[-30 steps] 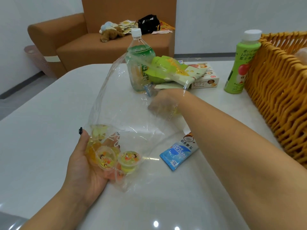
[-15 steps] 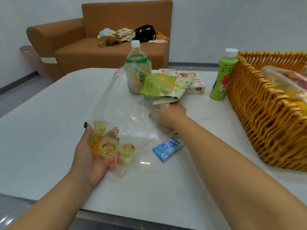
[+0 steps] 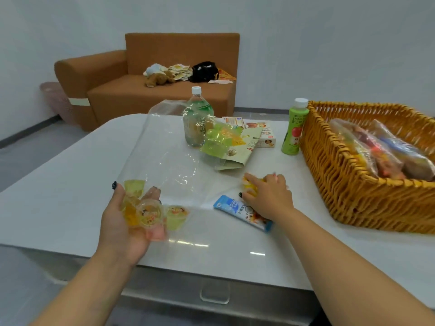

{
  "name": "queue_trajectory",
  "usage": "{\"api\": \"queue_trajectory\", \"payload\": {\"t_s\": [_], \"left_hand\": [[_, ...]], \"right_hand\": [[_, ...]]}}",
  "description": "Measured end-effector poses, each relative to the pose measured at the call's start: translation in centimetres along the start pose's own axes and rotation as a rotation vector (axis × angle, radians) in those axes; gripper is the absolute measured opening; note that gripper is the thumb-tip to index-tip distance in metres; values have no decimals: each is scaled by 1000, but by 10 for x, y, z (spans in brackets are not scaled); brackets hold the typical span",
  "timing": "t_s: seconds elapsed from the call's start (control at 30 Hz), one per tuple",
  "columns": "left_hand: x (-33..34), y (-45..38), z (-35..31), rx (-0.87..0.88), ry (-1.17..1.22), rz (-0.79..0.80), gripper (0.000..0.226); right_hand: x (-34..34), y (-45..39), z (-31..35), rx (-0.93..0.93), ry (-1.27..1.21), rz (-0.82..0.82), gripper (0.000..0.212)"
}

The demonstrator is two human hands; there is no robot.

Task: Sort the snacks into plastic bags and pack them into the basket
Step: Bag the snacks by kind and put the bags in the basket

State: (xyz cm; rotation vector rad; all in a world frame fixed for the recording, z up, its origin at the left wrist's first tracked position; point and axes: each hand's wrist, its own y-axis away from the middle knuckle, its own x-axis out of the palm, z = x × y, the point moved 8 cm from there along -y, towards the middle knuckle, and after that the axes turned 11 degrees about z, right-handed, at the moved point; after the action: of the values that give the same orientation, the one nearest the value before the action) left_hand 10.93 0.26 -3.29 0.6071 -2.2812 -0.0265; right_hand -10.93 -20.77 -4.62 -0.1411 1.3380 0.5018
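My left hand (image 3: 122, 222) lies palm up and cradles the bottom of a clear plastic bag (image 3: 164, 156) that holds several jelly cups (image 3: 150, 214). The bag's open mouth stands up toward the far side of the table. My right hand (image 3: 267, 196) is outside the bag, curled over a yellow jelly cup (image 3: 250, 185) on the table. A blue coffee sachet (image 3: 242, 214) lies partly under that hand's wrist. The wicker basket (image 3: 348, 191) at the right holds filled plastic bags (image 3: 381, 151).
A clear green-labelled bottle (image 3: 197, 118), a green snack pouch (image 3: 226, 144), a flat snack box (image 3: 266, 135) and a green juice bottle (image 3: 295, 128) stand at the table's far side. Behind the white table (image 3: 70, 175) is a brown sofa (image 3: 150, 76) with clutter.
My right hand has come out of the bag and moved right onto a yellow jelly cup on the table. The camera has pulled back; the left hand still cradles the bag.
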Motion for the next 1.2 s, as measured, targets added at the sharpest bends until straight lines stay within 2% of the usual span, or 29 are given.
{"api": "queue_trajectory", "payload": {"t_s": [0.23,0.4,0.47,0.57,0.63,0.77,0.83,1.03,1.2], "left_hand": [[6,35,15,-7,-1,-15,42],[16,40,30,-22,34,-9,46],[20,40,34,-35,36,2,46],[25,37,38,-55,27,16,42],[27,33,41,-68,45,15,41],[26,26,46,-96,-39,-11,42],[26,22,48,-99,-65,-19,42],[19,20,51,-109,-108,-43,42],[10,22,49,-106,-137,-50,41]], "right_hand": [[14,44,-20,107,-41,114,65],[11,77,-18,-4,-201,17,93],[8,89,-17,-34,-204,-42,85],[1,103,-7,-112,37,-130,46],[-3,107,-5,-180,131,-145,34],[3,101,-10,-214,183,-21,45],[6,97,-8,-214,222,-5,42],[9,92,-9,-150,161,-262,22],[16,102,-3,-229,113,-302,22]]}}
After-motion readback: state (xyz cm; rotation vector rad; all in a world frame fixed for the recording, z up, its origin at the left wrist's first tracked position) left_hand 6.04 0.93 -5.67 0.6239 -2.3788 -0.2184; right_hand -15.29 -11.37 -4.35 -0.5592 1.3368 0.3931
